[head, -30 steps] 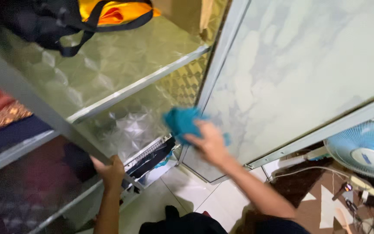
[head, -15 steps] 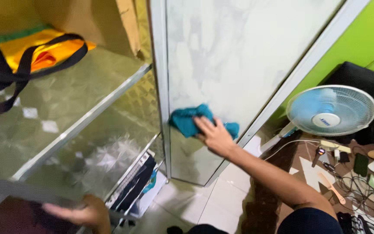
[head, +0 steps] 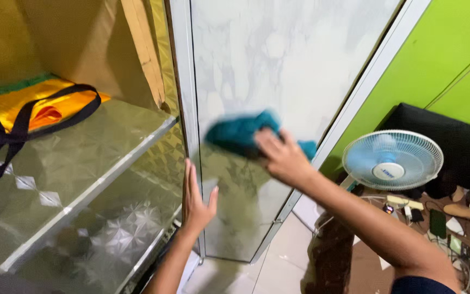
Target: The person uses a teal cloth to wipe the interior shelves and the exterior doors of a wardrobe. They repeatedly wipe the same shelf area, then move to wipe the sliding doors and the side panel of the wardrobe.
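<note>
My right hand [head: 281, 158] presses a teal cloth [head: 240, 132] flat against the pale, smeared panel of an open cabinet door [head: 278, 60]. The cloth is blurred from motion. My left hand [head: 196, 200] lies flat with fingers together on the door's metal edge frame [head: 183, 81], low down beside the shelves. It holds nothing, only braces the door.
Shiny patterned metal shelves [head: 104, 163] fill the left. A yellow-orange bag with black straps [head: 33, 106] lies on the upper shelf. A white and blue floor fan [head: 391, 160] stands at right, before a green wall [head: 441, 60], with cables and small items [head: 452, 228] on the floor.
My left hand left the lower shelf edge and came up onto the door frame. My right hand with the cloth moved up the panel. The view tilted upward and rightward.
</note>
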